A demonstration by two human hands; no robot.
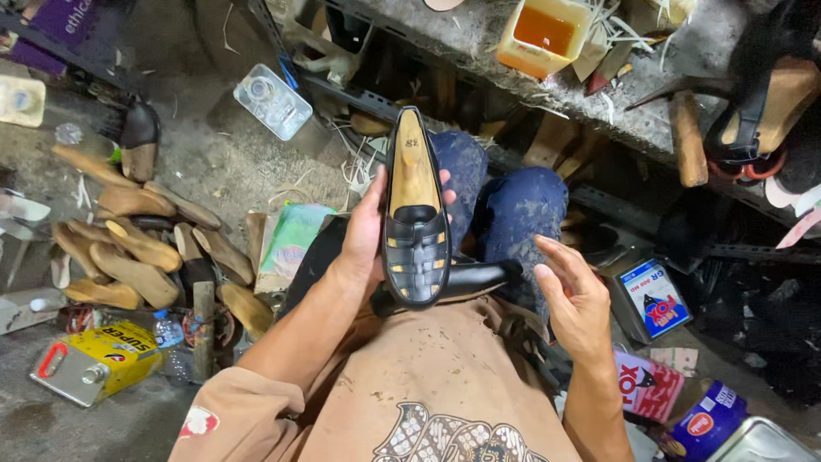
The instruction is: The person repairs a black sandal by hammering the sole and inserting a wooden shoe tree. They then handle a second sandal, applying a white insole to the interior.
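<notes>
A: How many shoes and hands are there?
B: One black woven shoe (416,224) in the left hand (369,229); two hands, the right hand (575,299) open beside it.
A: Cans?
B: Two glue tins, one (646,299) just beyond the right hand, another (706,421) nearer its wrist.

A yellow rectangular can (96,362) with a red handle is seen lower left; a blue-and-white tin (652,301) and red and blue cans (680,402) are grouped lower right (a green packet (293,242), possibly plastic, lies centre-left).
</notes>
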